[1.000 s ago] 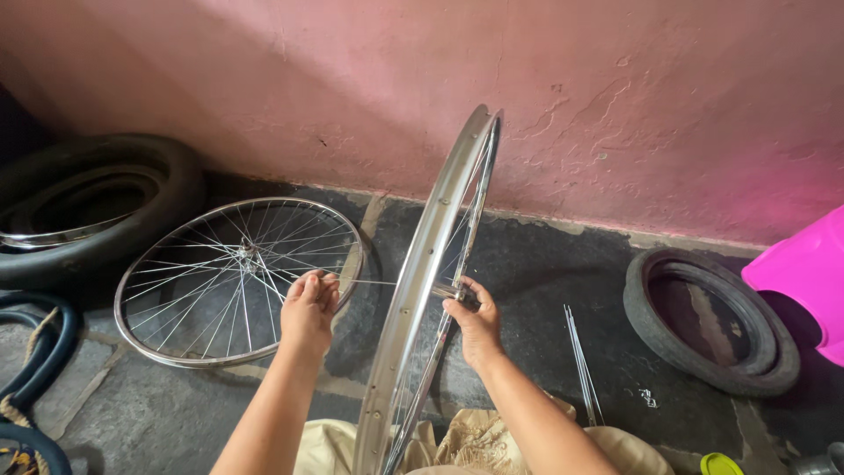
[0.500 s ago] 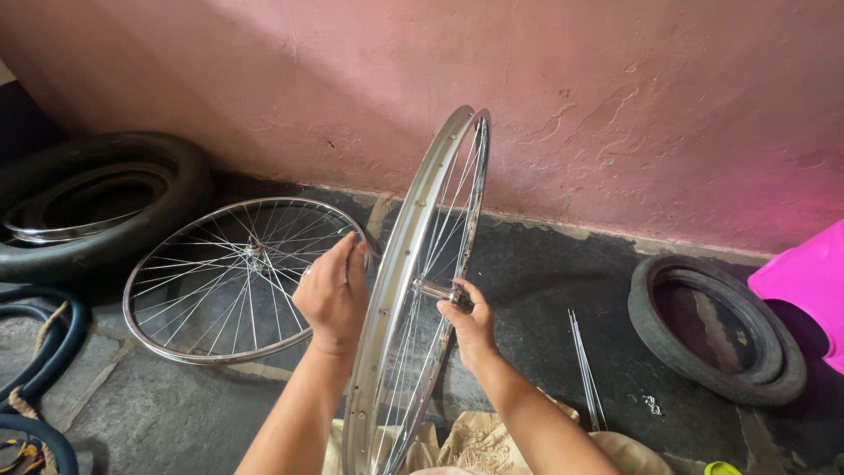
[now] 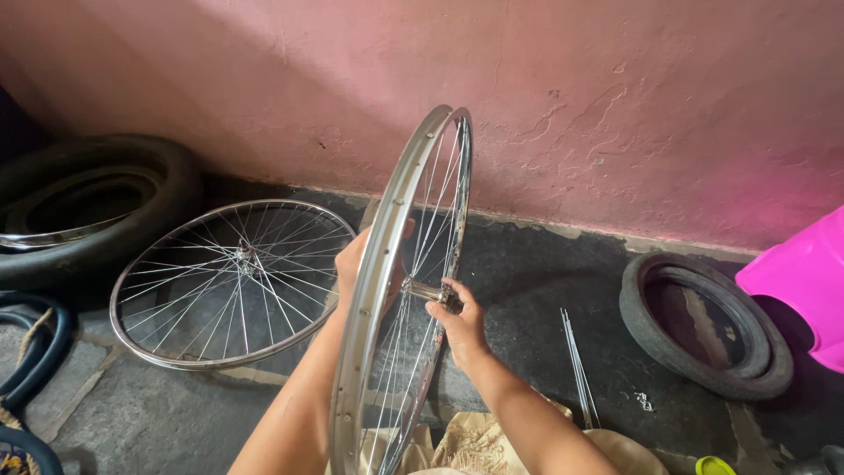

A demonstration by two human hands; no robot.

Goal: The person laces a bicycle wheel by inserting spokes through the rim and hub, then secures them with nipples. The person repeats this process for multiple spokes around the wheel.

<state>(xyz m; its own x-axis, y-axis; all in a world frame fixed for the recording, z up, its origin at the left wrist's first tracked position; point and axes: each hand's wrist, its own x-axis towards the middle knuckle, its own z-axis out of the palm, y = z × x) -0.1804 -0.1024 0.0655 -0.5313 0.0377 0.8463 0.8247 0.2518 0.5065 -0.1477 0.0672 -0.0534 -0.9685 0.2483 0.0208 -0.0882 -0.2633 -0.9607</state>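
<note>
A silver spoked bicycle wheel (image 3: 400,220) stands upright on edge in front of me, its rim running from my lap up toward the pink wall. My right hand (image 3: 457,321) grips the right end of its hub axle (image 3: 429,291). On the other side, my left hand (image 3: 353,264) is at the hub's left end, partly hidden behind the rim and spokes. A second spoked wheel (image 3: 233,281) lies flat on the floor to the left.
A black tyre with a rim inside (image 3: 88,211) lies at far left, a smaller tyre (image 3: 703,325) at right beside a pink plastic object (image 3: 796,281). Loose spokes (image 3: 578,365) lie on the floor. Blue hose (image 3: 35,352) curls at lower left.
The upright wheel has shifted slightly left and turned. My left hand rose from below the rim to the hub's left end; my right hand stays on the axle.
</note>
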